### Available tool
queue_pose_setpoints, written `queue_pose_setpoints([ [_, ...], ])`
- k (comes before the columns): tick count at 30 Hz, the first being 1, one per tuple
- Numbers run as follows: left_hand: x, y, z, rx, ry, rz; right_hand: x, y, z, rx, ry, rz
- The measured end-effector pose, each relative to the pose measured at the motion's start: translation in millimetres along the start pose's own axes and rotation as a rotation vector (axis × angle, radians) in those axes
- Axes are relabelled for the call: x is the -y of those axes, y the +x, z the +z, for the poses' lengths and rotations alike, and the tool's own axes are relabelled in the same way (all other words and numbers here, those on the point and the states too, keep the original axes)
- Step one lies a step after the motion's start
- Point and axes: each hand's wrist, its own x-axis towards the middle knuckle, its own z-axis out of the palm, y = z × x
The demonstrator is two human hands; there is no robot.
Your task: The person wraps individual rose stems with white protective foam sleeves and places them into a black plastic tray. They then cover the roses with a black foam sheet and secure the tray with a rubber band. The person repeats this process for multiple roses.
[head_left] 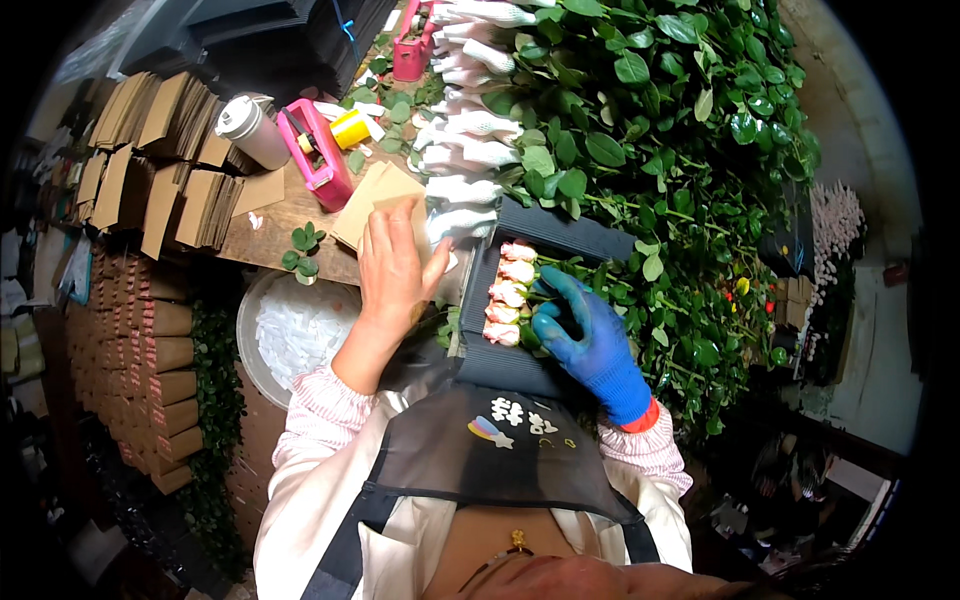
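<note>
Left of centre in the frame, the bare left hand (393, 265) lies, thumb and fingers apart, over brown cardboard sheets (352, 222). Just right of centre, the blue-gloved right hand (585, 335) curls beside pink roses (508, 292); whether it grips stems, I cannot tell.

The pink roses (509, 292), blooms apart, are partly hidden by the blue-gloved right hand (585, 335); whether any is gripped cannot be told. The brown cardboard (372, 205) is partly covered by the left hand (393, 270). The row of white nets (475, 152) is cut off by the upper edge. Lower-right clutter (795, 500) is lost in shadow.
</note>
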Motion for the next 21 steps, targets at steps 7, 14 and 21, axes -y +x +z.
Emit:
queue_pose_setpoints([
  [7, 71, -23, 21, 0.151, 0.379, -0.073, -23, 1, 6, -0.116, -0.031, -0.082],
  [14, 53, -19, 31, 0.194, 0.339, -0.058, -11, 4, 12, -0.07, -0.028, -0.102],
  [21, 58, -2, 37, 0.172, 0.21, 0.078, -15, 3, 8, -0.088, -0.049, -0.12],
])
